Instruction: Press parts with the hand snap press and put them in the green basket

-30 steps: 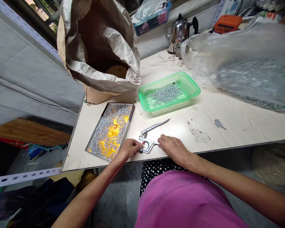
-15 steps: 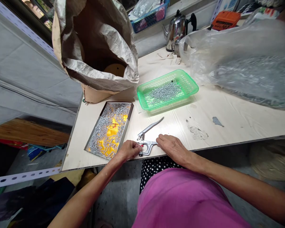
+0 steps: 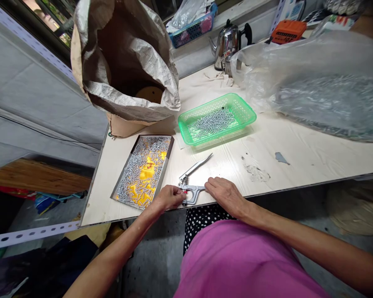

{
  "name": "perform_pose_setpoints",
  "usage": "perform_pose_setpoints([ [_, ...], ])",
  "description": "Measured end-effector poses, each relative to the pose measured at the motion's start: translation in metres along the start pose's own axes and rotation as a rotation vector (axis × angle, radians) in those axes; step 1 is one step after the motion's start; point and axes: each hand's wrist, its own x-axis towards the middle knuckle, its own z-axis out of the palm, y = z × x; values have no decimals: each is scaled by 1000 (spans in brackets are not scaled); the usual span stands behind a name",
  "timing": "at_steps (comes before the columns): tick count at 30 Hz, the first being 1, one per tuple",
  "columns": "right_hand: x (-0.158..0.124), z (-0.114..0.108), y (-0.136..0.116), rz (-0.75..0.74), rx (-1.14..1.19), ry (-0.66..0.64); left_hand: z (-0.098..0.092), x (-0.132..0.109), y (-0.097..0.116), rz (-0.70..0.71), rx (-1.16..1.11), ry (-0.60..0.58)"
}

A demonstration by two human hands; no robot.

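In the head view, silver pliers (image 3: 199, 189) are being held at the front edge of the tabletop (image 3: 230, 159), their handles spread. One handle's end is being gripped by the curled fingers of the right hand (image 3: 224, 193). The left hand (image 3: 169, 198) is being held at the pliers' head, its fingers bunched; whether anything is being pinched cannot be told. Small metal pieces are being held in a shallow tray (image 3: 163, 173) beside the left hand and in a green basket (image 3: 248, 117) beyond the pliers. Dark lettering is being displayed on an orange case (image 3: 288, 31), too unclear to read.
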Motion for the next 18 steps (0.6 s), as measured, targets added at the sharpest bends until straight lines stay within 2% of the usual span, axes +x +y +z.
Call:
perform_pose_setpoints([
  [5, 0, -1, 0, 13, 12, -3, 2, -2, 2, -10, 31, 53],
  [12, -1, 0, -1, 30, 1, 24, 1, -1, 4, -39, 18, 19],
  [18, 0, 5, 0, 30, -11, 39, 9, -4, 2, -53, -9, 146],
])
